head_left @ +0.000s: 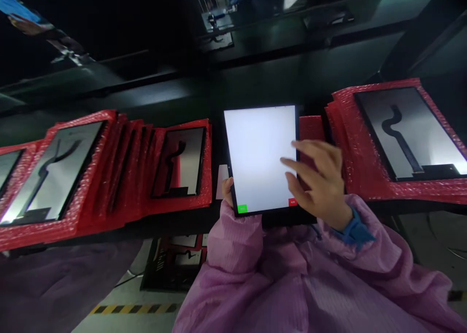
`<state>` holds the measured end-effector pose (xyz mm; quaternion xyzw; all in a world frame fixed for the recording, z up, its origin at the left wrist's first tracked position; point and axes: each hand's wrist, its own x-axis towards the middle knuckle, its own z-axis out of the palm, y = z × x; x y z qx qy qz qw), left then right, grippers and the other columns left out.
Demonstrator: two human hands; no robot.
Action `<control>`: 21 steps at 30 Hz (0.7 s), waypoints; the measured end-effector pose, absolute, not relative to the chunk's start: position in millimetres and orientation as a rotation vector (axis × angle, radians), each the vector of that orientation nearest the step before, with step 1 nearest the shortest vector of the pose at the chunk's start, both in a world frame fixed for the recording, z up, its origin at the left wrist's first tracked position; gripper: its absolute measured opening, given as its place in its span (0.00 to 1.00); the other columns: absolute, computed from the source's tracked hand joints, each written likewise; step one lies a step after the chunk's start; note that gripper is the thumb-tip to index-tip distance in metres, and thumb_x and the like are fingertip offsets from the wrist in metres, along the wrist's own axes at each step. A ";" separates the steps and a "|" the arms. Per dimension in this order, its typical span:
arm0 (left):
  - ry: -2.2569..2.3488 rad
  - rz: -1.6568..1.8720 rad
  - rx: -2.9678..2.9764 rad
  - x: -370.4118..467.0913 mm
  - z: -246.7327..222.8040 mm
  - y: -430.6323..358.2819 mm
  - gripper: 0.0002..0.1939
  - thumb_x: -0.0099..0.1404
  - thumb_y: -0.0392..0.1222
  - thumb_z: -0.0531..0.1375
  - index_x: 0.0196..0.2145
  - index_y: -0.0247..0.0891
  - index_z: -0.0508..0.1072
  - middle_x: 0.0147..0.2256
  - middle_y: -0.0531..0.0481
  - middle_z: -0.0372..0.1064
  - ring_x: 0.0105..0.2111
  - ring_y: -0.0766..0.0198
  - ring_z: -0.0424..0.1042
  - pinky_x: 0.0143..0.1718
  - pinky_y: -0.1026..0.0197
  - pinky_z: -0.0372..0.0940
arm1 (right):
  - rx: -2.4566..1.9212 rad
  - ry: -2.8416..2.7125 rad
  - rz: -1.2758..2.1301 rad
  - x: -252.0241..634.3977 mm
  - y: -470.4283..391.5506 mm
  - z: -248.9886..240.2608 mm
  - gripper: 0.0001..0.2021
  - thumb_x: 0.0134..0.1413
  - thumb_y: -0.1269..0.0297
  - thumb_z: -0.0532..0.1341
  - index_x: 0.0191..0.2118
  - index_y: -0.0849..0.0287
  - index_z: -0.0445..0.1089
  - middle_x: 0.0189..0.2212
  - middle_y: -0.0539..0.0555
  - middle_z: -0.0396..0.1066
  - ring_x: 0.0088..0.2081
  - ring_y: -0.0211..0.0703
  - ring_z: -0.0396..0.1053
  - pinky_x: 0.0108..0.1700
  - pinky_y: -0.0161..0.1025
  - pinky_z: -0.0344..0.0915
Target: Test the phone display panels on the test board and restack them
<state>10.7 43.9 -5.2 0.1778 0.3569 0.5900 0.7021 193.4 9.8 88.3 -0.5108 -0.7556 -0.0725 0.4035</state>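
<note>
A tablet (260,153) with a lit white screen is in front of me, tilted up. Small green and red boxes glow at its two lower corners. My left hand (227,192) grips its lower left edge; only the thumb side shows, the other fingers being behind the tablet. Over the right part of the screen hovers my right hand (321,179), its fingers spread and holding nothing. Whether a fingertip touches the glass I cannot tell.
Stacks of screen panels on red bubble wrap stand left (73,153), nearer left (193,162) and right (412,133). A black tray (156,274) with panels lies below the bench. Across the bench, a co-worker's hand (27,25) shows at upper left.
</note>
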 end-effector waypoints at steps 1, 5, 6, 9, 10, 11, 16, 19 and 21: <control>0.791 1.319 0.387 11.4 -3.1 43.4 0.27 0.53 0.66 0.63 0.40 0.42 0.77 0.45 0.45 0.79 0.53 0.47 0.74 0.53 0.50 0.72 | -1.324 -1.863 -0.198 196.5 14.3 97.6 0.12 0.65 0.65 0.58 0.49 0.52 0.75 0.57 0.58 0.71 0.58 0.57 0.66 0.58 0.62 0.66; 0.802 1.374 0.347 12.1 5.4 42.9 0.19 0.54 0.60 0.64 0.36 0.45 0.78 0.41 0.47 0.81 0.50 0.47 0.77 0.48 0.50 0.75 | -1.550 -1.811 -0.286 211.2 50.8 131.0 0.18 0.67 0.63 0.55 0.58 0.61 0.70 0.57 0.63 0.69 0.58 0.60 0.64 0.60 0.62 0.65; 0.810 1.384 0.349 11.7 6.4 43.1 0.18 0.54 0.59 0.64 0.37 0.45 0.78 0.41 0.47 0.81 0.50 0.47 0.77 0.47 0.50 0.76 | -1.588 -1.816 -0.292 215.0 62.9 135.9 0.18 0.67 0.63 0.55 0.57 0.62 0.70 0.55 0.63 0.70 0.57 0.59 0.65 0.59 0.61 0.66; 0.832 1.385 0.382 9.4 5.1 44.3 0.21 0.55 0.61 0.63 0.41 0.46 0.79 0.43 0.46 0.81 0.53 0.44 0.75 0.46 0.48 0.76 | -1.688 -1.865 -0.191 224.1 96.9 142.6 0.13 0.67 0.61 0.55 0.45 0.59 0.75 0.45 0.60 0.75 0.47 0.55 0.72 0.46 0.54 0.73; 0.847 1.384 0.392 8.4 3.6 44.9 0.23 0.56 0.62 0.62 0.42 0.46 0.79 0.44 0.46 0.81 0.54 0.43 0.75 0.46 0.47 0.76 | -1.745 -1.881 -0.139 226.0 105.8 143.2 0.12 0.66 0.63 0.54 0.40 0.59 0.75 0.41 0.60 0.75 0.42 0.53 0.73 0.42 0.52 0.73; 0.860 1.382 0.401 7.6 1.9 45.5 0.24 0.56 0.63 0.62 0.43 0.46 0.80 0.45 0.45 0.81 0.54 0.42 0.75 0.46 0.46 0.76 | -1.810 -1.892 -0.094 227.3 113.0 143.4 0.11 0.65 0.66 0.55 0.37 0.60 0.75 0.39 0.59 0.75 0.40 0.52 0.73 0.40 0.51 0.73; 0.866 1.395 0.378 6.4 0.0 49.5 0.23 0.55 0.62 0.62 0.42 0.48 0.80 0.43 0.48 0.81 0.50 0.44 0.77 0.44 0.47 0.76 | -1.717 -1.917 -0.090 230.3 130.0 138.6 0.12 0.65 0.63 0.56 0.33 0.58 0.73 0.33 0.57 0.74 0.35 0.48 0.72 0.38 0.45 0.72; 0.881 1.392 0.354 8.4 4.3 51.6 0.21 0.56 0.60 0.61 0.41 0.47 0.81 0.42 0.48 0.81 0.48 0.46 0.78 0.44 0.46 0.76 | -1.603 -1.966 -0.044 226.7 131.3 141.4 0.11 0.64 0.63 0.58 0.30 0.58 0.72 0.33 0.56 0.73 0.35 0.45 0.71 0.39 0.43 0.70; 0.833 1.393 0.338 10.4 6.8 52.8 0.21 0.58 0.59 0.61 0.43 0.47 0.81 0.44 0.49 0.81 0.49 0.46 0.77 0.45 0.46 0.76 | -1.546 -2.060 0.106 221.9 128.2 150.4 0.07 0.61 0.70 0.60 0.31 0.58 0.71 0.36 0.55 0.73 0.36 0.45 0.71 0.40 0.43 0.69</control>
